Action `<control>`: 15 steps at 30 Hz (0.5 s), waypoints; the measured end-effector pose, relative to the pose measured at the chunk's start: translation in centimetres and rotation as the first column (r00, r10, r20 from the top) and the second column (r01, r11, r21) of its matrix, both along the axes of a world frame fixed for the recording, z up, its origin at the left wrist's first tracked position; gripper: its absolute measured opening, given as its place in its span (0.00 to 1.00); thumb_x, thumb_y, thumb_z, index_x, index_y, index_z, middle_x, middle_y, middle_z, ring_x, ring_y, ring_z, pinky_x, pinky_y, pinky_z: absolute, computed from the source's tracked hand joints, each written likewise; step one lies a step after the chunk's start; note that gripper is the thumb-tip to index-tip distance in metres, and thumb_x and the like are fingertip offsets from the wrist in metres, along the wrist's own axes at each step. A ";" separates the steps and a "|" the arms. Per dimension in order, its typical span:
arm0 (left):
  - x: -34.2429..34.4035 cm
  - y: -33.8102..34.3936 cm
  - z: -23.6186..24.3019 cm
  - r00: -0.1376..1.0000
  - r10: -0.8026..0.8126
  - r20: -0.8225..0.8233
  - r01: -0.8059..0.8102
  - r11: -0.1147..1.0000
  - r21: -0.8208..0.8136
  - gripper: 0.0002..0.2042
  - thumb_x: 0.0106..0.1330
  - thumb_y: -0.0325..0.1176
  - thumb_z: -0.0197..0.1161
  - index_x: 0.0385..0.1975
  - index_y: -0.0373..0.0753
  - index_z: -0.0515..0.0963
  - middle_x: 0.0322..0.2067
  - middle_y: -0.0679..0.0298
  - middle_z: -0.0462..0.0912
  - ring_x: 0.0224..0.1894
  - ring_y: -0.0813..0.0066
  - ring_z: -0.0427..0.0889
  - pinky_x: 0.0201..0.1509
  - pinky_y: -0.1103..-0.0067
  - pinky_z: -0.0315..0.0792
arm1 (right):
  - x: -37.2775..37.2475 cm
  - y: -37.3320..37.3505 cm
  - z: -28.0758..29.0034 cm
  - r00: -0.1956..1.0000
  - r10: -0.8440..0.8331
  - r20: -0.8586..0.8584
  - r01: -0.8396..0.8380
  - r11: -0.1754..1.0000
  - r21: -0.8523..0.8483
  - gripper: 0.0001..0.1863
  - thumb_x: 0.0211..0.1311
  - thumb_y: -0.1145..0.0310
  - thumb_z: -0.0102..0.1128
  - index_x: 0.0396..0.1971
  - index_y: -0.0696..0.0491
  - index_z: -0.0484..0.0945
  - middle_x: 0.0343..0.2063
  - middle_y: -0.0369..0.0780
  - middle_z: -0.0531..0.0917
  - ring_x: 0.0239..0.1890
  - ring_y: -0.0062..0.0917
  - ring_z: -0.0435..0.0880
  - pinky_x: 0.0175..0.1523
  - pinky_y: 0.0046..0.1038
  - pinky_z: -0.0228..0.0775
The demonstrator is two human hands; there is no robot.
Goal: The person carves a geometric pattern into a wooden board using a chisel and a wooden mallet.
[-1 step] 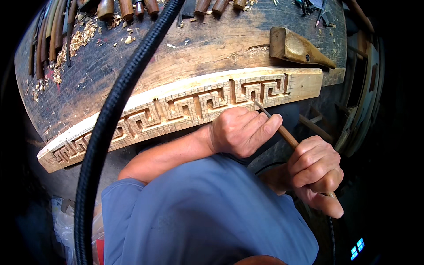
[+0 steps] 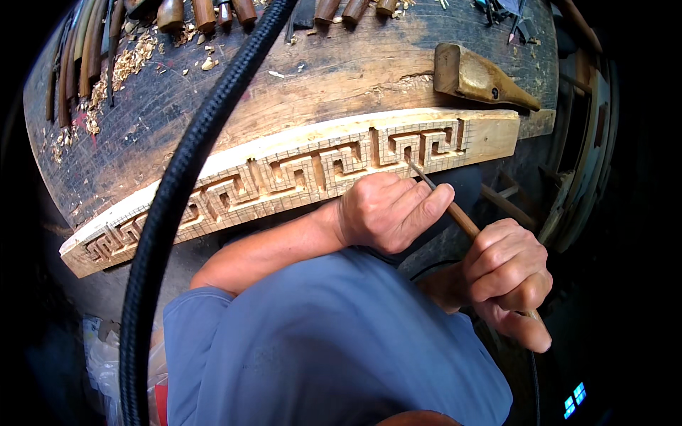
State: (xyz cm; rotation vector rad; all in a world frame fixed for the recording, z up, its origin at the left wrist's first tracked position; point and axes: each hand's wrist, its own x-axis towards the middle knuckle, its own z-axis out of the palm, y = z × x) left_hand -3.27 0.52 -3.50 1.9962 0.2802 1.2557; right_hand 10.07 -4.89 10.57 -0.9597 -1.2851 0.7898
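Observation:
A long pale board (image 2: 483,138), carved with a stepped meander pattern over a pencilled grid, lies along the bench's near edge. My left hand (image 2: 391,213) is closed around the front part of a wood-handled chisel (image 2: 464,220), just below the board's carving. The chisel's tip rests at a recess in the right part of the pattern. Behind it, lower right, my right hand (image 2: 506,277) is wrapped round the chisel's handle, thumb low along it.
The worn bench (image 2: 320,78) holds chisels and gouges (image 2: 202,15), wood shavings (image 2: 128,60) and a wooden mallet (image 2: 472,74). A black braided hose (image 2: 181,163) crosses the view at left. Wooden pieces (image 2: 593,142) stand at right.

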 end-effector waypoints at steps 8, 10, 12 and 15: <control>0.7 0.3 0.8 0.998 0.066 0.002 -0.066 0.998 -0.016 0.20 0.68 0.21 0.69 0.59 0.22 0.84 0.26 0.62 0.88 0.20 0.77 0.83 0.21 0.78 0.74 | 0.7 1.9 0.8 0.997 -0.021 -0.077 0.017 0.999 -0.047 0.38 0.91 0.42 0.49 0.16 0.47 0.63 0.12 0.37 0.78 0.07 0.18 0.65 0.14 0.22 0.49; 0.2 0.3 0.6 0.996 0.084 -0.016 -0.084 0.996 -0.014 0.20 0.68 0.21 0.69 0.59 0.21 0.84 0.25 0.63 0.87 0.19 0.78 0.81 0.20 0.78 0.72 | 0.8 2.8 0.7 0.998 0.047 -0.050 -0.051 0.996 -0.073 0.37 0.92 0.45 0.49 0.16 0.47 0.62 0.12 0.37 0.77 0.07 0.18 0.64 0.14 0.22 0.50; 0.2 0.3 0.6 0.997 0.081 -0.010 -0.081 0.996 -0.028 0.20 0.68 0.20 0.69 0.59 0.20 0.84 0.25 0.65 0.86 0.18 0.79 0.80 0.20 0.78 0.71 | 0.9 3.1 0.8 0.997 0.060 -0.042 -0.063 0.993 -0.095 0.36 0.92 0.47 0.49 0.17 0.48 0.62 0.12 0.37 0.77 0.07 0.18 0.64 0.14 0.22 0.50; 0.5 0.3 0.5 0.995 0.098 -0.010 -0.099 0.995 -0.034 0.19 0.68 0.20 0.69 0.58 0.19 0.84 0.23 0.66 0.84 0.18 0.80 0.80 0.20 0.78 0.71 | 0.6 3.4 0.5 0.999 -0.017 -0.051 0.012 0.995 -0.102 0.34 0.93 0.51 0.49 0.18 0.48 0.61 0.12 0.36 0.75 0.07 0.17 0.62 0.13 0.23 0.51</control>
